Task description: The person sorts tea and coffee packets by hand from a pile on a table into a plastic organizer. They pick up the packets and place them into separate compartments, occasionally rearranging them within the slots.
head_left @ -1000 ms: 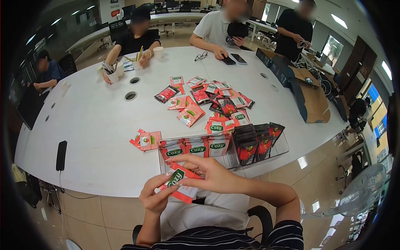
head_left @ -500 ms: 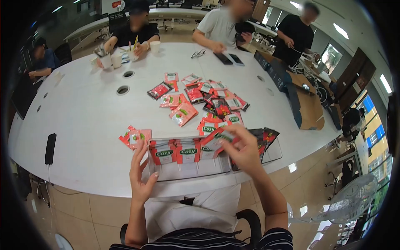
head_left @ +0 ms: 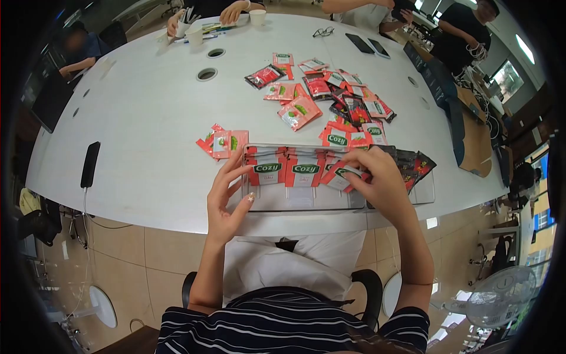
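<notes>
Red packet (half hidden), right hand gripping

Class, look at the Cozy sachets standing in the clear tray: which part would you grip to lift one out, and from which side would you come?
Pinch the top edge, coming from above. The Cozy sachets stand upright, packed close together, and the clear tray walls their lower parts, so only the tops are free.

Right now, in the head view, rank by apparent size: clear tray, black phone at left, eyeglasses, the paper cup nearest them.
1. clear tray
2. black phone
3. eyeglasses and paper cup: alike, both far off, so unranked.
</notes>
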Tool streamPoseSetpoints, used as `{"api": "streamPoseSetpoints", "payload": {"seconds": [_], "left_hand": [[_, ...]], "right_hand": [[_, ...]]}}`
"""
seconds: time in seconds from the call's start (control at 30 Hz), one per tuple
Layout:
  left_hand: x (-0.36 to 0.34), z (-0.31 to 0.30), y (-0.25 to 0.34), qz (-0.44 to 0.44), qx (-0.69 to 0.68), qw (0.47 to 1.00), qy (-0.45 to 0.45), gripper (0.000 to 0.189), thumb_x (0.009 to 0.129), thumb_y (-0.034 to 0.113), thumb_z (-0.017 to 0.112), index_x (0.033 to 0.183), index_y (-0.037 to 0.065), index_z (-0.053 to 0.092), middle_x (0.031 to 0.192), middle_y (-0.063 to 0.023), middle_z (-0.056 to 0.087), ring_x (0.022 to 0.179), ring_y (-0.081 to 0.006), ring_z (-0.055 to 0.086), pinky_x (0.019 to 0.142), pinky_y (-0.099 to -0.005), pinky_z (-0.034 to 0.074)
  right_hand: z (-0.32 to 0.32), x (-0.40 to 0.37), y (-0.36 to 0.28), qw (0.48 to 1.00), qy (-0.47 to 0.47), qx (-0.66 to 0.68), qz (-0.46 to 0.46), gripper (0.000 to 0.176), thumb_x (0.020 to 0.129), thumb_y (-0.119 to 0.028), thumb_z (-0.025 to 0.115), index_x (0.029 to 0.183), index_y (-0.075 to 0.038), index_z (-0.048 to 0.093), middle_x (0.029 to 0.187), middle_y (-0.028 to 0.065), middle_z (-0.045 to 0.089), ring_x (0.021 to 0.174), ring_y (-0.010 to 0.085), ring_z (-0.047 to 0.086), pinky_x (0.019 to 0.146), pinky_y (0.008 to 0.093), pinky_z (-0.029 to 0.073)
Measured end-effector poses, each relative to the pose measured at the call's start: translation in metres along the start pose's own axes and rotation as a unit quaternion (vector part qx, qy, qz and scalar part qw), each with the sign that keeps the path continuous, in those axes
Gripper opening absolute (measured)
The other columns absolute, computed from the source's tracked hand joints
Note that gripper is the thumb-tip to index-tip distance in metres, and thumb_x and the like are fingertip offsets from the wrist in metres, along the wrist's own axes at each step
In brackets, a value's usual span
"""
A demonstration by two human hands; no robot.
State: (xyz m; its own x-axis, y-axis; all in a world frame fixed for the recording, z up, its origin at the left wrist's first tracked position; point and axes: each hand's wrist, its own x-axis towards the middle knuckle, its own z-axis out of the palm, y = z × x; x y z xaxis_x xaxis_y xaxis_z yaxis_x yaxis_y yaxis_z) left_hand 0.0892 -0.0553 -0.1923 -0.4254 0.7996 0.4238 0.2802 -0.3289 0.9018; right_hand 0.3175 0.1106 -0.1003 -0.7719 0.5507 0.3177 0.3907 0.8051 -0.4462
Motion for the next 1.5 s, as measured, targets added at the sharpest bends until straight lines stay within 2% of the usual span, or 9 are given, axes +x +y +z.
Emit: {"api": "streamPoseSetpoints", "payload": {"seconds": [0.17, 0.2, 0.43, 0.5, 0.53, 0.67, 1.07, 1.4, 1.5], "left_hand": [[0.002, 0.0, -0.001, 0.008, -0.011, 1.0, 0.002, 0.043, 0.081, 0.022, 0.059, 0.119, 0.001, 0.055, 0.144, -0.0186, 0.035, 0.133, -0.0322, 0.035, 0.101, -0.0467, 0.039], [0.003, 0.002, 0.0, 0.012, -0.024, 0.999, 0.018, 0.042, 0.075, 0.01, 0.059, 0.116, 0.003, 0.058, 0.142, -0.018, 0.039, 0.131, -0.033, 0.039, 0.099, -0.0452, 0.04], [0.003, 0.003, 0.001, 0.014, -0.018, 0.999, 0.025, 0.039, 0.074, 0.01, 0.059, 0.112, 0.003, 0.06, 0.141, -0.0184, 0.04, 0.13, -0.0326, 0.04, 0.1, -0.0444, 0.04], [0.002, 0.005, 0.004, 0.006, -0.021, 0.999, 0.027, 0.038, 0.073, 0.009, 0.059, 0.111, 0.003, 0.061, 0.141, -0.0185, 0.04, 0.13, -0.0329, 0.04, 0.1, -0.0448, 0.04], [0.001, 0.004, 0.006, 0.0, -0.017, 0.999, 0.028, 0.038, 0.073, 0.009, 0.059, 0.111, 0.004, 0.061, 0.141, -0.0186, 0.04, 0.13, -0.033, 0.04, 0.1, -0.045, 0.04], [0.002, 0.003, 0.002, 0.006, -0.015, 1.0, 0.025, 0.038, 0.073, 0.009, 0.06, 0.11, 0.004, 0.061, 0.14, -0.0185, 0.04, 0.13, -0.0326, 0.04, 0.1, -0.0443, 0.041], [0.001, 0.003, 0.001, 0.003, -0.009, 0.999, 0.031, 0.038, 0.074, 0.009, 0.06, 0.112, 0.005, 0.06, 0.14, -0.0182, 0.041, 0.129, -0.0319, 0.042, 0.098, -0.0431, 0.043], [0.002, 0.002, -0.001, 0.013, -0.018, 1.0, 0.015, 0.036, 0.08, 0.017, 0.058, 0.114, 0.003, 0.058, 0.141, -0.019, 0.039, 0.131, -0.0325, 0.038, 0.099, -0.0444, 0.041], [0.003, 0.003, 0.001, 0.01, -0.015, 1.0, 0.016, 0.035, 0.084, 0.02, 0.056, 0.114, 0.002, 0.057, 0.141, -0.0195, 0.038, 0.132, -0.0328, 0.036, 0.1, -0.0451, 0.04]], "right_hand": [[0.02, 0.002, 0.0, 0.977, 0.033, -0.195, -0.078, 0.035, 0.065, -0.009, 0.073, 0.097, -0.008, 0.059, 0.091, 0.0045, 0.054, 0.087, 0.0221, 0.05, 0.071, 0.0334, 0.036], [0.02, 0.003, -0.003, 0.975, 0.024, -0.215, -0.058, 0.046, 0.059, -0.012, 0.078, 0.1, -0.01, 0.058, 0.095, 0.0035, 0.052, 0.091, 0.0211, 0.051, 0.073, 0.0347, 0.037], [0.025, 0.003, -0.017, 0.977, 0.08, -0.172, -0.099, 0.039, 0.07, -0.024, 0.073, 0.101, -0.009, 0.057, 0.092, 0.0054, 0.05, 0.085, 0.0211, 0.05, 0.073, 0.0349, 0.038], [0.029, -0.004, -0.026, 0.986, 0.057, -0.114, -0.106, 0.038, 0.073, -0.028, 0.072, 0.102, -0.008, 0.058, 0.09, 0.0049, 0.051, 0.083, 0.0209, 0.05, 0.073, 0.0352, 0.038], [0.03, -0.009, -0.031, 0.992, 0.02, -0.086, -0.09, 0.04, 0.08, -0.039, 0.065, 0.106, -0.01, 0.06, 0.091, 0.0057, 0.056, 0.083, 0.0222, 0.054, 0.073, 0.0341, 0.041], [0.031, -0.016, -0.032, 0.98, -0.189, -0.066, -0.018, 0.053, 0.086, -0.056, 0.05, 0.114, -0.013, 0.062, 0.096, 0.0105, 0.061, 0.091, 0.0273, 0.06, 0.076, 0.0371, 0.048], [0.037, -0.017, -0.036, 0.969, -0.237, -0.069, 0.008, 0.063, 0.088, -0.062, 0.042, 0.125, -0.013, 0.056, 0.096, 0.0152, 0.06, 0.093, 0.0323, 0.06, 0.063, 0.0408, 0.053], [0.038, -0.011, -0.027, 0.97, -0.219, -0.099, 0.017, 0.059, 0.09, -0.058, 0.041, 0.127, -0.014, 0.055, 0.127, 0.0254, 0.048, 0.099, 0.0376, 0.058, 0.067, 0.0413, 0.054], [0.038, -0.012, -0.027, 0.973, -0.205, -0.108, 0.007, 0.058, 0.089, -0.058, 0.042, 0.126, -0.015, 0.056, 0.122, 0.0246, 0.051, 0.097, 0.0368, 0.059, 0.067, 0.0408, 0.054]]}}
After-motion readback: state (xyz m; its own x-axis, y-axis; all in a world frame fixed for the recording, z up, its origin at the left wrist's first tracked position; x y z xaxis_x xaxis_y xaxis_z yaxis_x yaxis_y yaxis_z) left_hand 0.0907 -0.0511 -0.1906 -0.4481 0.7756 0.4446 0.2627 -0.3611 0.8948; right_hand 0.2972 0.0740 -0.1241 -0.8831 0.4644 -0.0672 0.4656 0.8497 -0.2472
